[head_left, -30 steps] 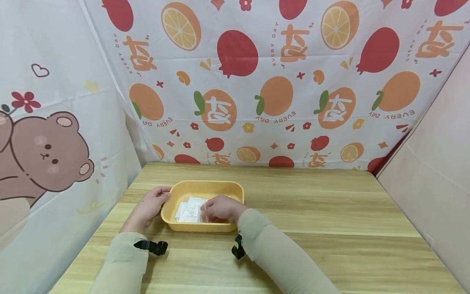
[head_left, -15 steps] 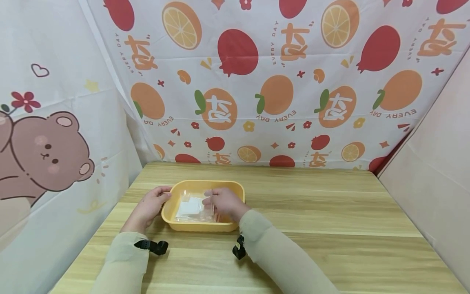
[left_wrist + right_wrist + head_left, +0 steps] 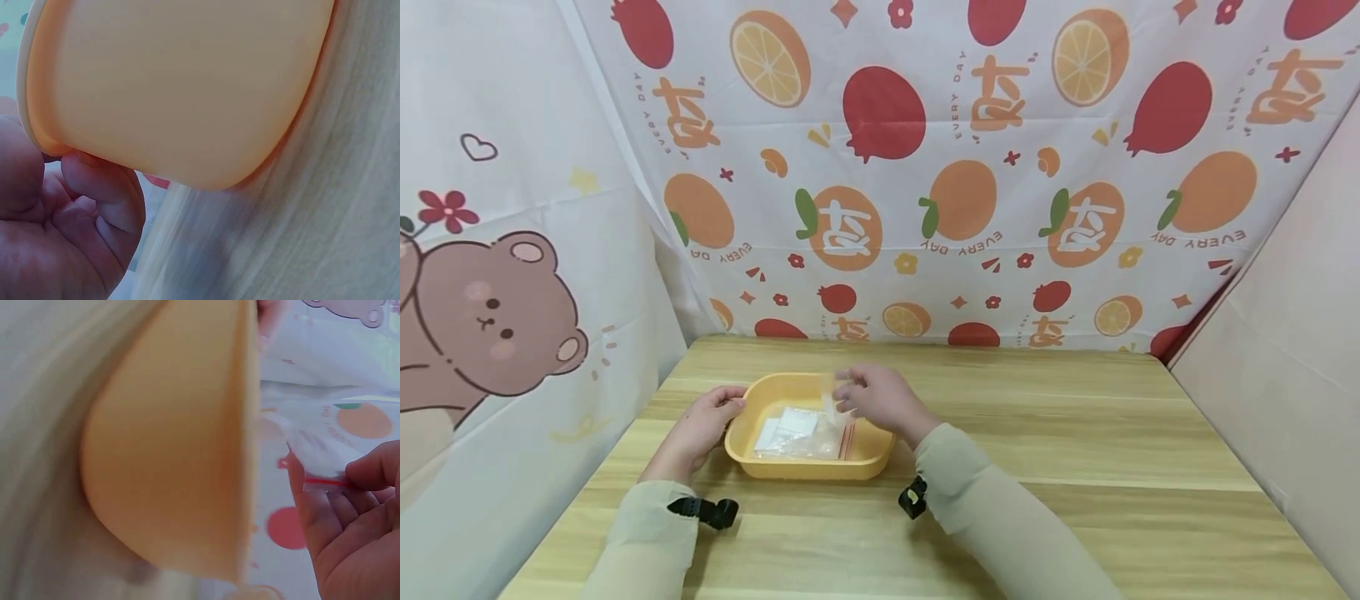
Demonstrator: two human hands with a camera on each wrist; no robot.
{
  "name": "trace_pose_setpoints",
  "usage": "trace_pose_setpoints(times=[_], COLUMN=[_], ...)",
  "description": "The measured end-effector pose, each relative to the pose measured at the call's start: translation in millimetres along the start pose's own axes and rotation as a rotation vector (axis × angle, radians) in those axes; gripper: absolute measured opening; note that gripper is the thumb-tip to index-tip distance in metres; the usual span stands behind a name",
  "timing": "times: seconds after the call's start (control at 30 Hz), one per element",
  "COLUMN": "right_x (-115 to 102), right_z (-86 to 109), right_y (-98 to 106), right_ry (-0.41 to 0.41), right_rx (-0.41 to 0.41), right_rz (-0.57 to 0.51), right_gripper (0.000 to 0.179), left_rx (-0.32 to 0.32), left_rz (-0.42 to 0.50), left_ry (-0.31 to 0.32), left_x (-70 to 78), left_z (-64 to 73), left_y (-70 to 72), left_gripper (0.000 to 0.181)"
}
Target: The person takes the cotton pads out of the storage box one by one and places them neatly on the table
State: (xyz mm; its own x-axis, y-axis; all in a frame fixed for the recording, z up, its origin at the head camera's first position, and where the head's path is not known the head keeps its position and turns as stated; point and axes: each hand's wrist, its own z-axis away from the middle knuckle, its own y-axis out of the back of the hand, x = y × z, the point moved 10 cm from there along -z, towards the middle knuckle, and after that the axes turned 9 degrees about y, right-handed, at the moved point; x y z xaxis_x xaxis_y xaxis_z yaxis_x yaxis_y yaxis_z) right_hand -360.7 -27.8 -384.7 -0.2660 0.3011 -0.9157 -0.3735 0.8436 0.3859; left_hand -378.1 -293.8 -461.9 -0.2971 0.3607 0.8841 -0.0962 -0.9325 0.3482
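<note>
Left hand point(image 3: 702, 427): fingers clamped on left end of yellow tray point(image 3: 812, 470), on wooden table point(image 3: 1060, 417). Right hand point(image 3: 886, 402): thumb and fingers pinching red-striped bag point(image 3: 317, 455) over tray's far right part; other bags point(image 3: 797, 423) inside.

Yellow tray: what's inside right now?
The yellow tray holds clear bags with white contents, red stripes toward its right end. The right hand, pinching another bag, hides part of the far-right interior. The floor beneath the bags can't be seen.
</note>
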Motion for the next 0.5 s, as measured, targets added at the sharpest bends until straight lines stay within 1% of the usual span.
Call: trace_pose_setpoints(times=[0.13, 0.27, 0.33, 0.43, 0.5], right_x=[-18.2, -35.9, -43.8, -53.3, -57.9], right_z=[4.6, 10.0, 14.2, 22.9, 29.6], right_y=[22.6, 44.7, 55.3, 68.1, 74.4], right_ry=[0.038, 0.095, 0.128, 0.164, 0.186], right_rx=[0.008, 0.008, 0.009, -0.007, -0.033], right_rz=[0.072, 0.11, 0.148, 0.188, 0.2], right_gripper=[0.034, 0.036, 0.037, 0.036, 0.035], left_rx=[-0.003, -0.005, -0.004, -0.005, -0.004], left_rz=[0.007, 0.006, 0.006, 0.001, 0.003], left_ry=[0.002, 0.002, 0.002, -0.002, 0.003], left_x=[0.7, 2.1, 2.3, 2.5, 1.9], left_z=[-1.5, -2.4, -3.1, -3.8, -4.3], left_y=[1.0, 0.7, 0.8, 0.7, 0.9], left_gripper=[0.047, 0.047, 0.046, 0.046, 0.046])
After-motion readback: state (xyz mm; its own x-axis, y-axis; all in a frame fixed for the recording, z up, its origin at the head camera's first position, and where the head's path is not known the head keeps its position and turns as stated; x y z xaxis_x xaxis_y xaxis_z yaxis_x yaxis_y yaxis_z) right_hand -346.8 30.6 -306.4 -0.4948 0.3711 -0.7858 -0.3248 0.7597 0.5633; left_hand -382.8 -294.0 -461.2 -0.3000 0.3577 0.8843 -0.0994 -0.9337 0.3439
